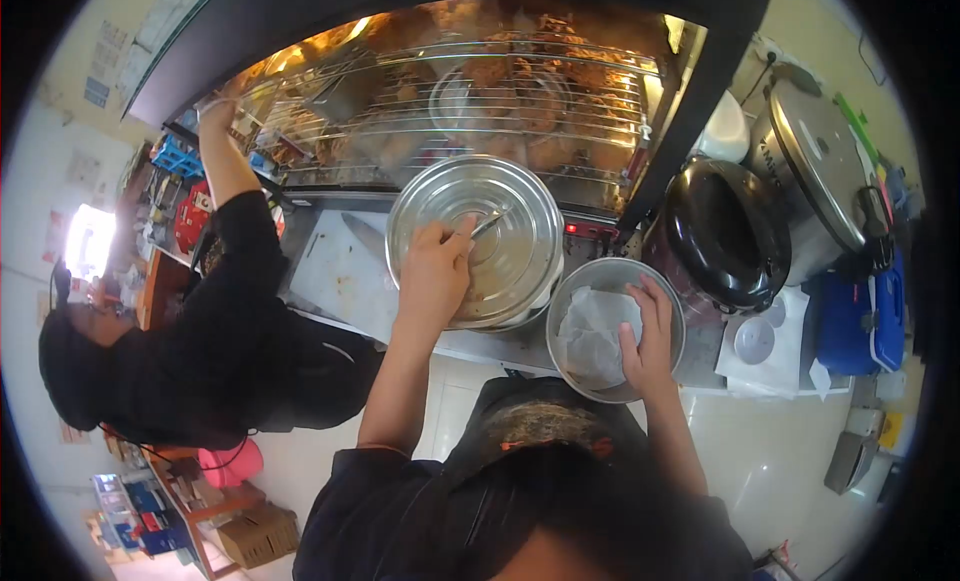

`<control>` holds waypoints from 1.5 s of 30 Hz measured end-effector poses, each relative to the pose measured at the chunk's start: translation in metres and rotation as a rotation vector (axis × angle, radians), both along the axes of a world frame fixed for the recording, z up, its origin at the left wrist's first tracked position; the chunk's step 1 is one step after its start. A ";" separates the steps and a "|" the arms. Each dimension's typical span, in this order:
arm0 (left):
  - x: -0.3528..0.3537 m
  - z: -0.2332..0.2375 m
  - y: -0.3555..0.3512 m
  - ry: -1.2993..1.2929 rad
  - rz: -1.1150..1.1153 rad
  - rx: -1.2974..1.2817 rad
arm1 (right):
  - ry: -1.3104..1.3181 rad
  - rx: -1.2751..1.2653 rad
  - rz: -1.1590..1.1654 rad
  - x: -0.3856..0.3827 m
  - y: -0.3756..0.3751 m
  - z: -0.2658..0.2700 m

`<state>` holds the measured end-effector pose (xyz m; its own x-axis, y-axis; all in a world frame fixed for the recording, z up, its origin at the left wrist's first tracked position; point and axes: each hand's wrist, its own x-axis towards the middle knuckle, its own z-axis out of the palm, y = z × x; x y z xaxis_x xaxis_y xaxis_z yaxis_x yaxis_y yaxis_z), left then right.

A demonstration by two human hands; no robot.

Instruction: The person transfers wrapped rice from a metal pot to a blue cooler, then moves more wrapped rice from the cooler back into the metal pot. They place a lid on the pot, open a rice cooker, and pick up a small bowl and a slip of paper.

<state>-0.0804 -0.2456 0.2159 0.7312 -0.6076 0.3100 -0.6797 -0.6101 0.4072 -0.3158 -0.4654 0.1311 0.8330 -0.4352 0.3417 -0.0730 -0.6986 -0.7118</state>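
Dark letters (772,164) beginning "YAM" run along the steel cooker (822,166); the rest is unreadable.

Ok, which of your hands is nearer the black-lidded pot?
Right. The right hand is over the metal bowl, left of the black-lidded pot; the left hand is on the round metal lid, farther left.

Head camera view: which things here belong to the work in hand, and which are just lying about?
Apparently in use:
- round silver metal lid, left hand at its handle
- round grey metal bowl, right hand over it
- thin translucent white sheets inside

Probably just lying about:
- glossy black lidded cooker
- pink plastic bucket
- brown cardboard box
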 end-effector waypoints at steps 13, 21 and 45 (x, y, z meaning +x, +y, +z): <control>-0.014 0.007 -0.013 -0.058 0.002 0.003 | -0.041 -0.049 -0.024 -0.008 -0.008 -0.001; -0.026 0.021 -0.005 -0.083 0.000 -0.058 | 0.026 -0.130 -0.073 -0.010 -0.010 -0.004; -0.021 -0.007 0.106 0.002 -0.092 -0.486 | 0.560 1.051 -0.506 -0.091 0.010 -0.047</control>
<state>-0.1018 -0.1399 0.2089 0.6825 -0.4546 0.5723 -0.7205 -0.2868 0.6314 -0.4067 -0.4555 0.0840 0.4151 -0.5878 -0.6944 -0.6281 0.3670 -0.6862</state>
